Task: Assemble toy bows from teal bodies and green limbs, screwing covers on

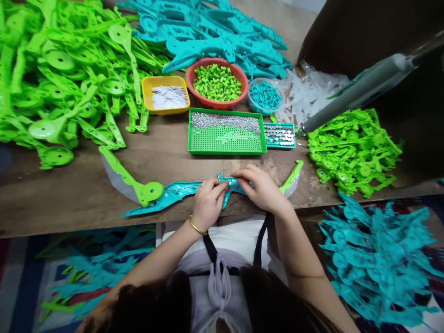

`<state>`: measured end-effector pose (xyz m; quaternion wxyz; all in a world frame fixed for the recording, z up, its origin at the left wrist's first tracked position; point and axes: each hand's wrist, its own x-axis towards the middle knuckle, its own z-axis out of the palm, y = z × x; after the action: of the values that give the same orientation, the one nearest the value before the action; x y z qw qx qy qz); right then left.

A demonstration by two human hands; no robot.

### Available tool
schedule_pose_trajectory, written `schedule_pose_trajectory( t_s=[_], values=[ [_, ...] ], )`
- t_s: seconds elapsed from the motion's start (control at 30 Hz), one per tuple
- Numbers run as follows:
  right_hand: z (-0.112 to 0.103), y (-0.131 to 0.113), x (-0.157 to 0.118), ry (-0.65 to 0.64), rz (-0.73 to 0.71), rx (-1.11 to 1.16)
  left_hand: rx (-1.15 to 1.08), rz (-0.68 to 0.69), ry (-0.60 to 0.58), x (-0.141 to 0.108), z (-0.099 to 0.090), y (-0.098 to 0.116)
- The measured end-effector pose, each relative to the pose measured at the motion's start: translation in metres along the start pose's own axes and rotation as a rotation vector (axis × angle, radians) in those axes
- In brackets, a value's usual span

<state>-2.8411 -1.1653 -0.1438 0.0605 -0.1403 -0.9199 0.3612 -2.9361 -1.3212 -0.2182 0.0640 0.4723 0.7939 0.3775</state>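
A teal toy bow lies across the table's front, its open inner side facing up. Green limbs with clear flaps are at both ends: a left limb and a right limb. My left hand is closed on the bow's middle, thumb and fingers pinched together. My right hand is closed over the same middle section, its fingertips close to those of the left. The fingers partly cover the centre of the bow, so any small part between them is hidden. A thin wire runs along the teal body.
Beyond the bow are a green tray of small metal screws, a teal tray of metal discs, a yellow tray, a red bowl of green pieces and a grey electric screwdriver. Green limbs and teal bodies are heaped behind.
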Motion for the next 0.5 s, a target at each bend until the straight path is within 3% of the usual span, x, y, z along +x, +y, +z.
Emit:
schedule_pose_trajectory(
  t_s=[0.2, 0.33, 0.5],
  values=[
    [0.017, 0.011, -0.036, 0.149, -0.05, -0.071, 0.099, 0.12, -0.11, -0.001, -0.001, 0.009],
    [0.038, 0.021, -0.047, 0.405, -0.205, -0.066, 0.15, 0.151, -0.198, 0.005, 0.001, 0.011],
    [0.054, 0.023, -0.055, 0.588, -0.355, -0.24, 0.002, 0.192, -0.438, 0.033, -0.017, -0.003]
  ],
)
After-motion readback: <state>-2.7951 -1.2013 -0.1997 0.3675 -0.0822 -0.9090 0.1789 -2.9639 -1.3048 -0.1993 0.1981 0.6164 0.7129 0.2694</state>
